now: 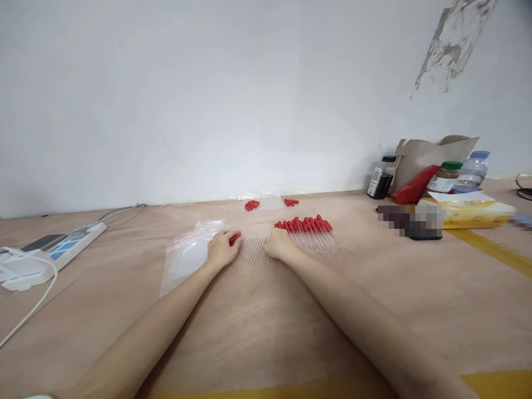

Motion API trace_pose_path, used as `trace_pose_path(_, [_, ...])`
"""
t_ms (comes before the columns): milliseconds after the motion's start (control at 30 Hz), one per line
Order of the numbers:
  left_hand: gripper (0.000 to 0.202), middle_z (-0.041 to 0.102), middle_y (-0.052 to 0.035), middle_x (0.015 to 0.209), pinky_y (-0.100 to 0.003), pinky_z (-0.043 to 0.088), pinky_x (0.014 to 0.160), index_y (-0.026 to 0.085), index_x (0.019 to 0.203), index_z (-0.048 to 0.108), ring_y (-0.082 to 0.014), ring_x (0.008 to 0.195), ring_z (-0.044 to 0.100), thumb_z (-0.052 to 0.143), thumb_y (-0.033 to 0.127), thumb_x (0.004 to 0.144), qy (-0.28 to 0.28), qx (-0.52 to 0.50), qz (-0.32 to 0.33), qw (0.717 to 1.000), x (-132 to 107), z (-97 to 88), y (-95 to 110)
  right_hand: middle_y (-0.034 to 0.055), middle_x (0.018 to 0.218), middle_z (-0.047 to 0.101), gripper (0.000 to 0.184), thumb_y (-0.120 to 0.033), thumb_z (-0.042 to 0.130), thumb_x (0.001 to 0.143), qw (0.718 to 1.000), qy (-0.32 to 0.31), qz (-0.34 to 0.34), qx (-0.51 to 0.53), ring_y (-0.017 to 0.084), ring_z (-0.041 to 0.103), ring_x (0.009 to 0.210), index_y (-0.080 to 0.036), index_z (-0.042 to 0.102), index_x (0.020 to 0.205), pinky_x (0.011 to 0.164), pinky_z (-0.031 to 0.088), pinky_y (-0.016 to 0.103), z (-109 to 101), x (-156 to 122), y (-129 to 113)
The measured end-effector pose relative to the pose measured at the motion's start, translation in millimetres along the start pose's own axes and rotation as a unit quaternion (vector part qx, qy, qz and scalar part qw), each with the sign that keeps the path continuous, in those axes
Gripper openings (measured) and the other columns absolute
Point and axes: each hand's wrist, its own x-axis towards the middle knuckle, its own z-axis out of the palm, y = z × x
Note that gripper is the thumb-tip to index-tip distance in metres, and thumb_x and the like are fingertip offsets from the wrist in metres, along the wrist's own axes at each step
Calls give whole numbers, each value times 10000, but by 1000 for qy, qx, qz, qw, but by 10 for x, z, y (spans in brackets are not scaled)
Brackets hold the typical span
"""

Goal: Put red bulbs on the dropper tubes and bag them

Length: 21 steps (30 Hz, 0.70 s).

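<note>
My left hand point(222, 247) is closed over the red-bulb ends of a bunch of clear glass droppers point(250, 247) lying on the table. My right hand point(279, 244) presses against the other side of the same bunch, fingers curled. Just right of that hand lies a row of several more droppers with red bulbs point(310, 233). Clear zip bags point(189, 252) lie flat under and left of my left hand. Loose red bulbs point(251, 204) and a second small heap of red bulbs point(291, 201) sit farther back by the wall.
A white power strip point(62, 250) with cables and a phone point(41, 242) lie at the left. At the back right stand a dark bottle point(381, 178), a jar point(444, 177), a water bottle point(474, 169), a beige bag point(432, 155) and a yellow tissue pack point(474, 213).
</note>
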Motion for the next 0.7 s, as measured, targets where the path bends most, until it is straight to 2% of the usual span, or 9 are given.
trace_pose_path(133, [279, 588, -43, 1063, -337, 380, 857, 244, 1011, 625, -224, 1013, 516, 495, 333, 781, 23, -27, -30, 999, -66, 115, 271, 194, 895, 642, 276, -169, 569, 667, 1000, 7, 17, 2, 250, 619, 833, -56, 631, 911, 655, 462, 266, -76, -2, 108])
trace_pose_path(300, [298, 554, -96, 1082, -460, 322, 890, 225, 1021, 611, -292, 1062, 468, 479, 353, 786, 62, -39, -84, 994, -128, 237, 498, 172, 845, 647, 231, -161, 568, 672, 999, 10, 32, 5, 243, 621, 817, -67, 634, 873, 628, 457, 256, -114, -4, 172])
trace_pose_path(400, [271, 559, -90, 1055, -456, 340, 873, 224, 959, 641, -292, 1035, 479, 482, 361, 787, 56, -48, -55, 996, -97, 218, 456, 171, 849, 646, 242, -152, 563, 674, 999, 13, 37, 9, 244, 620, 819, -71, 631, 892, 615, 452, 257, -107, -4, 165])
trace_pose_path(500, [253, 582, -57, 1001, -372, 381, 863, 234, 906, 666, -237, 975, 518, 496, 379, 786, 27, -66, 22, 997, -44, 151, 323, 173, 870, 642, 241, -149, 561, 676, 999, 18, 41, 14, 230, 619, 804, -80, 628, 897, 605, 446, 254, -98, -16, 139])
trace_pose_path(567, [263, 584, -42, 1004, -329, 382, 882, 242, 925, 667, -207, 968, 524, 503, 394, 786, 13, -79, 70, 994, -22, 100, 229, 172, 877, 641, 231, -145, 559, 675, 999, 23, 40, 16, 220, 615, 793, -84, 629, 886, 609, 439, 252, -106, -20, 121])
trace_pose_path(700, [360, 539, -53, 1126, -320, 344, 947, 225, 1045, 622, -205, 1059, 482, 516, 437, 774, 7, -105, 128, 986, -16, 1, 98, 167, 854, 642, 192, -144, 521, 691, 999, 42, 23, 21, 215, 603, 782, -85, 637, 832, 613, 416, 252, -202, -26, 116])
